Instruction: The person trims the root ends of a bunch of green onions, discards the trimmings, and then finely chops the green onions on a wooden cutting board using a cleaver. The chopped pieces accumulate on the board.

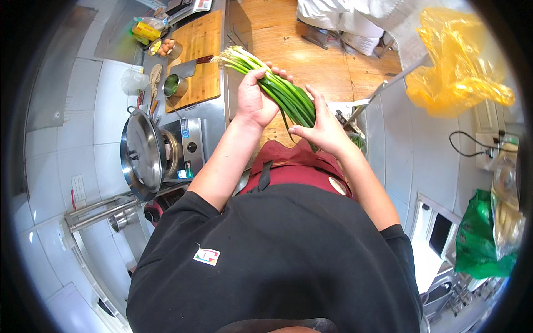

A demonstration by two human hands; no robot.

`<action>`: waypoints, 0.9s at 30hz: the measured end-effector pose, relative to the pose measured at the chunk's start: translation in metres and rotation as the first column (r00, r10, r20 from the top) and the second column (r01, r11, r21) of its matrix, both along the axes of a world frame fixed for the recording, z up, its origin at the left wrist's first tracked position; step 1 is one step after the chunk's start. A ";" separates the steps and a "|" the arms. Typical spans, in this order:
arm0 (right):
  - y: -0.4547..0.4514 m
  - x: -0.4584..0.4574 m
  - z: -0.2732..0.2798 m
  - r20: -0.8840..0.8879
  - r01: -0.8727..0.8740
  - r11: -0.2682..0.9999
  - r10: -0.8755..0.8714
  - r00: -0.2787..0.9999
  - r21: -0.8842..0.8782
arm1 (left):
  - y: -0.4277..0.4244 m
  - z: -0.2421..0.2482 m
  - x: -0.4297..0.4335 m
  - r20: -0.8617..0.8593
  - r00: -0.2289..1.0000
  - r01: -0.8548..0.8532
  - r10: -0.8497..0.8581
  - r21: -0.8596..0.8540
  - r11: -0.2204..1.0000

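A bunch of green onions [287,89] lies slantwise between my hands, its white root ends at the upper left and its green tops at the lower right. My left hand [260,93] grips the bunch near its pale stems, thumb on one side and fingers on the other. Around the green tops curves my right hand [322,123], thumb and fingers on either side of the leaves; whether it presses on them I cannot tell. The bunch is held above the wooden floor, in front of my red apron [291,166].
Left of me, a cleaver [185,68] and a metal cup with greens [174,86] rest on a bamboo cutting board [208,37], near eggs [166,46]. A lidded wok [143,154] sits by a gas stove [187,137]. A yellow plastic bag [454,62] hangs at right.
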State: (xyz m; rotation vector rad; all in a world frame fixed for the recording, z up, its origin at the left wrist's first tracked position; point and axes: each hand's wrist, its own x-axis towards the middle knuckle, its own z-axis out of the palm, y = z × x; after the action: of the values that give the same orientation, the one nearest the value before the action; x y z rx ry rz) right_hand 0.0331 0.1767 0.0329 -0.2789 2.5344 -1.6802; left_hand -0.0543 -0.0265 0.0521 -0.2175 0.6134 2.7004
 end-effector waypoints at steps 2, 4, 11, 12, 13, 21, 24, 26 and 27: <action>-0.011 -0.009 -0.003 0.044 0.028 0.997 -0.025 0.999 -0.074 | 0.002 0.000 -0.005 0.004 1.000 -0.020 0.020 -0.038 0.999; -0.017 -0.020 -0.007 0.114 0.018 0.999 -0.013 0.993 -0.042 | 0.001 -0.001 -0.013 -0.032 0.999 0.002 -0.005 -0.070 0.998; -0.015 -0.105 -0.019 0.060 -0.282 0.959 0.281 0.958 0.006 | -0.022 -0.007 -0.073 -0.108 0.994 -0.067 0.027 -0.388 0.919; -0.018 -0.124 -0.019 0.042 -0.254 0.967 0.253 0.967 0.018 | -0.029 -0.009 -0.082 -0.131 0.991 -0.025 -0.033 -0.420 0.907; -0.022 -0.144 -0.018 0.087 -0.208 0.976 0.202 0.976 0.062 | -0.034 -0.011 -0.095 -0.176 0.983 -0.031 -0.054 -0.444 0.895; -0.093 -0.300 0.050 0.080 -0.027 0.898 0.069 0.994 -0.439 | -0.089 -0.002 -0.186 -0.271 0.885 0.135 -0.379 -0.630 0.765; -0.117 -0.336 0.063 0.129 0.039 0.864 0.030 0.991 -0.501 | -0.106 0.003 -0.216 -0.268 0.870 0.162 -0.413 -0.635 0.755; -0.129 -0.359 0.068 0.163 0.051 0.829 0.049 0.985 -0.556 | -0.117 0.004 -0.230 -0.238 0.886 0.164 -0.399 -0.642 0.749; -0.134 -0.370 0.070 0.125 0.001 0.820 0.087 0.988 -0.572 | -0.124 0.004 -0.237 -0.241 0.878 0.170 -0.414 -0.652 0.739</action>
State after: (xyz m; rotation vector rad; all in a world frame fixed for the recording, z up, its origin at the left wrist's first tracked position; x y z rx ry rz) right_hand -0.3369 0.0427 0.1026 -0.2343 1.8436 -2.3123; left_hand -0.2914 -0.1501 0.0564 0.2334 1.5078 2.1444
